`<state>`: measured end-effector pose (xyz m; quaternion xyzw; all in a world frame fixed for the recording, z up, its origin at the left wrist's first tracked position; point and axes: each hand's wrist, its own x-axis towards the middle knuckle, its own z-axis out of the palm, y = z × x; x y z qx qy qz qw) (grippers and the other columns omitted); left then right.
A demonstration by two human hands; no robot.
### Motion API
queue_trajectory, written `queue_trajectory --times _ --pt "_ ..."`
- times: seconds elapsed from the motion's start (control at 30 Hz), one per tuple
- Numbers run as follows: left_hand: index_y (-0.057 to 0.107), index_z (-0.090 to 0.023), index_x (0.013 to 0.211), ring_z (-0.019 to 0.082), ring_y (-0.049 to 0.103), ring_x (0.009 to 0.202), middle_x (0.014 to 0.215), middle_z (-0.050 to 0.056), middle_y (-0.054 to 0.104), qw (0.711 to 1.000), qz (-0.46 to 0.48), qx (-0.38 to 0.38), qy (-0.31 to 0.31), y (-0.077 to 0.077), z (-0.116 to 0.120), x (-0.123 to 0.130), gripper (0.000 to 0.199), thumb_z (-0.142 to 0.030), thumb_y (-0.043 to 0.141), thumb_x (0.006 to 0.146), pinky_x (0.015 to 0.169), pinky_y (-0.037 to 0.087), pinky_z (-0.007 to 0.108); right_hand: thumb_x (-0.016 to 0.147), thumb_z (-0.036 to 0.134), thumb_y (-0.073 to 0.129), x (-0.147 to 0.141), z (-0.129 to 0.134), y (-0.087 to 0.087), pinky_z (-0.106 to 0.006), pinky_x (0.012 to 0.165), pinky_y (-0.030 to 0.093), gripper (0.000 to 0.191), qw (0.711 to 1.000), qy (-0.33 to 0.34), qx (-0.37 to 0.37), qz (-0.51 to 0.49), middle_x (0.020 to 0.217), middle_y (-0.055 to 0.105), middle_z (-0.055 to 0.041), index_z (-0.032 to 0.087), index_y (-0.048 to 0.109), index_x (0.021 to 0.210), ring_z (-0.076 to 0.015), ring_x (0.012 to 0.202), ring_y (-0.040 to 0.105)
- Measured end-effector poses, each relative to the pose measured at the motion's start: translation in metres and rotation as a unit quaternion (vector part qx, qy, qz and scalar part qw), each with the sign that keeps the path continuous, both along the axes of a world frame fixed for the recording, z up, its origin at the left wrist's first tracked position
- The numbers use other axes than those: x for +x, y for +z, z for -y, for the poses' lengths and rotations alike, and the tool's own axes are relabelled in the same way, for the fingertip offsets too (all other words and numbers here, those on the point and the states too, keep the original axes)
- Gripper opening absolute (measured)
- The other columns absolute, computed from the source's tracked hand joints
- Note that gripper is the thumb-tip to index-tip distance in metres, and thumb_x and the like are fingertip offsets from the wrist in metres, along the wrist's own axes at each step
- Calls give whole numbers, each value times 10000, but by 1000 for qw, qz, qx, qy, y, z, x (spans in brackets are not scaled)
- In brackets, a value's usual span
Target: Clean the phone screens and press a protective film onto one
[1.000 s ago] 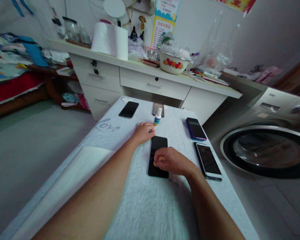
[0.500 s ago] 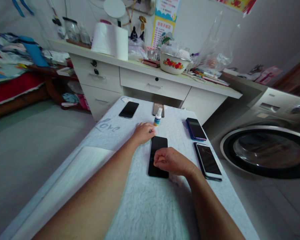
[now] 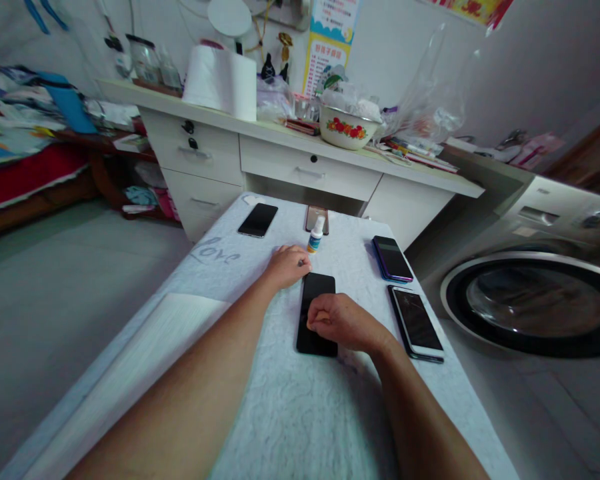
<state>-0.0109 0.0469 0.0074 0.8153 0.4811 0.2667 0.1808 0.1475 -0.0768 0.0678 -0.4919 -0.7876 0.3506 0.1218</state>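
The right hand, fingers curled inward, covers part of the black phone lying on the tablecloth; whether those fingers pinch anything cannot be told. The left hand rests by the phone's far left corner, fingers bunched, a small dark spot near the fingertips unclear. Both forearms run out of frame. The spray bottle's label is too small to read; the cloth reads "Love", and the wall poster bears blurred Chinese characters.
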Motion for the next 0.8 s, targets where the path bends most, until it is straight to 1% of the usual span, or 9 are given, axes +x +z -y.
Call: queue_trajectory --times 0.17,0.5,0.7,0.8 --pt "698 -223 763 223 589 1053 1087 16 696 1000 -3 -5 1 1 1 0 133 -295 588 788 993 393 387 763 74 617 1 -1 0 -198 609 375 110 1000 -6 24 14 753 681 7 164 679 767 -98 645 583" --pt "697 -228 758 221 590 1043 1076 13 695 1000 -4 -1 -3 1 1 0 136 -303 588 788 983 396 381 767 65 600 5 -5 -3 -209 665 390 140 997 -8 76 32 819 679 -16 166 695 787 -120 723 595" --pt "698 -231 760 223 590 1040 1086 10 698 1000 -4 0 -1 1 1 0 138 -302 585 795 981 392 385 770 48 579 5 -7 -5 -214 667 391 175 993 -26 111 44 825 683 -25 165 704 805 -127 729 592" --pt "704 -224 763 229 590 1043 1084 20 699 1000 -3 2 -3 1 1 0 143 -299 585 793 978 392 389 769 43 581 6 -8 -5 -213 668 393 172 993 -24 112 39 821 684 -26 160 704 798 -124 727 594"
